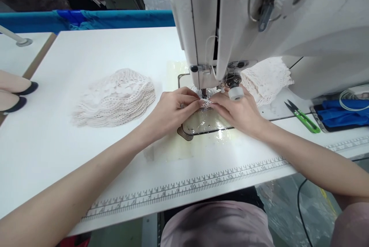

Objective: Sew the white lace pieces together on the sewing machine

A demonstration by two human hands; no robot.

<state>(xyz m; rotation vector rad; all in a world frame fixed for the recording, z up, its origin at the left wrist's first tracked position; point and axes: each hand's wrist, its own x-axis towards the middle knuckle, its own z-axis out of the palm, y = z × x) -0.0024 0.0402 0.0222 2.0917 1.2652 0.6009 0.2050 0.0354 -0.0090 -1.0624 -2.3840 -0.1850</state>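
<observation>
At the needle of a white sewing machine (201, 27), a small piece of white lace (205, 103) lies under the presser foot (204, 93). My left hand (178, 108) pinches its left edge between thumb and fingers. From the other side my right hand (239, 110) pinches the same lace, close by the foot. Most of the lace is hidden by my fingers and the machine head. To the left rests a layered pile of white lace pieces (121, 99). Behind my right hand lies more white lace fabric (266, 79).
Green-handled thread snips (305, 118) lie right of the machine, beside a phone (325, 122) with blue cloth (344, 112) and a white cable (351, 95) on it. A printed ruler (190, 187) runs along the table's front edge. Two dark-tipped, skin-coloured shapes (14, 91) reach in at far left.
</observation>
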